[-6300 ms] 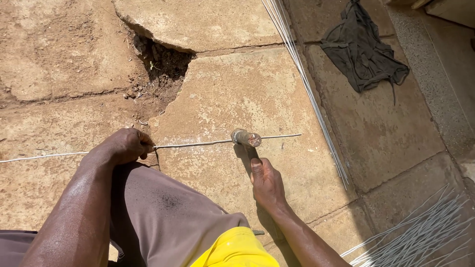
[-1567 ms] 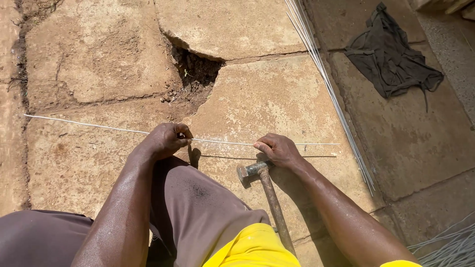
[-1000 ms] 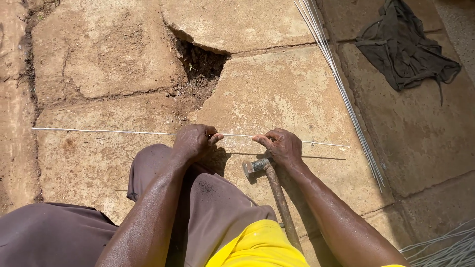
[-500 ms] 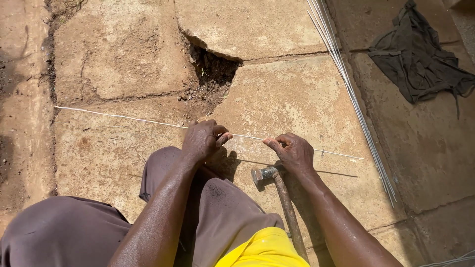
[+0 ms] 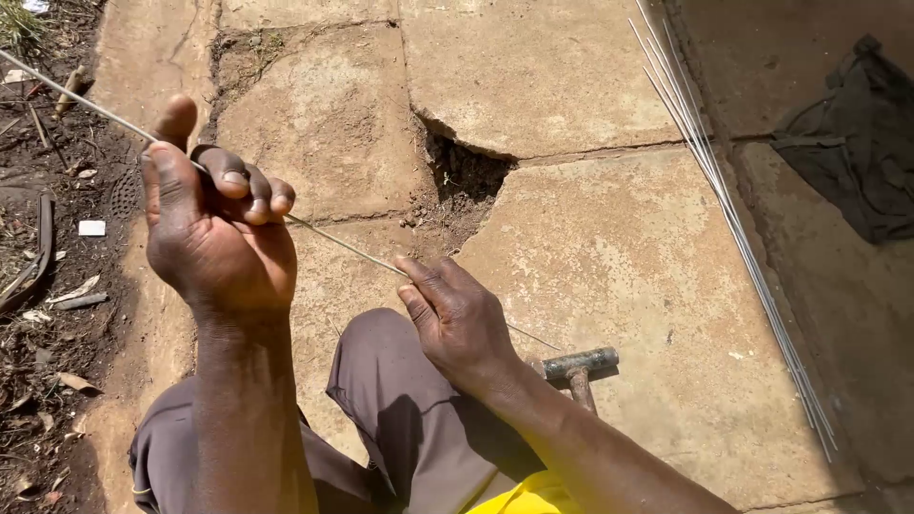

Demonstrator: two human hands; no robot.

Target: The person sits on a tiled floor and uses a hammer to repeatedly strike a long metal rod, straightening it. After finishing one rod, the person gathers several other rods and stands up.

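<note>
Half a second ago the thin metal rod lay low over the paving with both hands near the knee; now its left end has been lifted off the ground and the view has swung leftward, so the strip of dirt and litter shows at the left edge. The rod now slants from the upper left corner down towards the hammer.

The left hand is raised, its grip closed round the rod, fingers curled over it and the thumb standing up. The rod runs on down to the right hand, which lies lower, just above the knee in grey trousers; its fingertips pinch the rod, so both grips are clamped on it. With the rod held up at both points, the work looks to have turned from striking to handling or sighting along it.

Just right of that wrist the hammer lies on the cracked paving slab, untouched. Further right is a bundle of straight rods, and a dark cloth beyond.
</note>
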